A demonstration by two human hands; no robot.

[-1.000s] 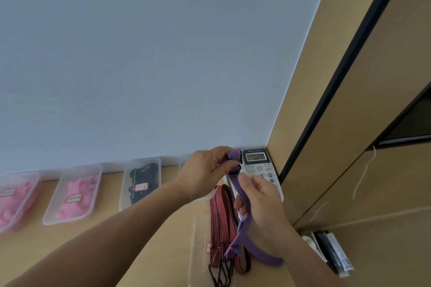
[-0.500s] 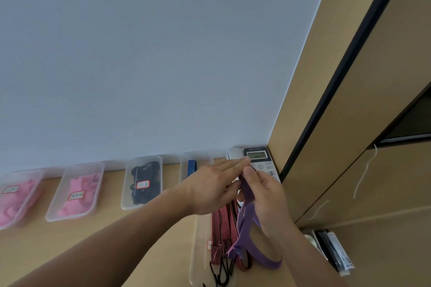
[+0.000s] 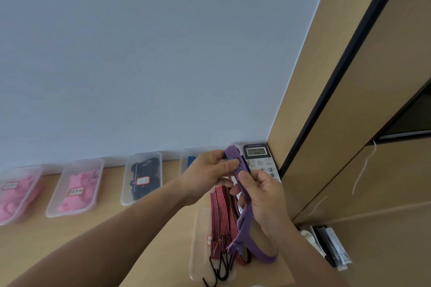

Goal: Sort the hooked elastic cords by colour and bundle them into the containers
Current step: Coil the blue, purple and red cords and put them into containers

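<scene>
We get soft, even light, bright on the wall (image 3: 140, 53), no glare, hardly any shadow on the desk (image 3: 116, 228). The wide lens bends the cupboard (image 3: 303, 88) edge (strongest on the right) and stretches the far-left tray (image 3: 35, 193); detail looks slightly soft.

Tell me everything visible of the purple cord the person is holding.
The purple cord is a flat, woven-looking elastic band, striped red and blue. It is folded at the top, where the left hand pinches it; the right hand grips it below. A dark part, perhaps a hook, shows at the fold. Its lower loop hangs over the red striped cords.
</scene>
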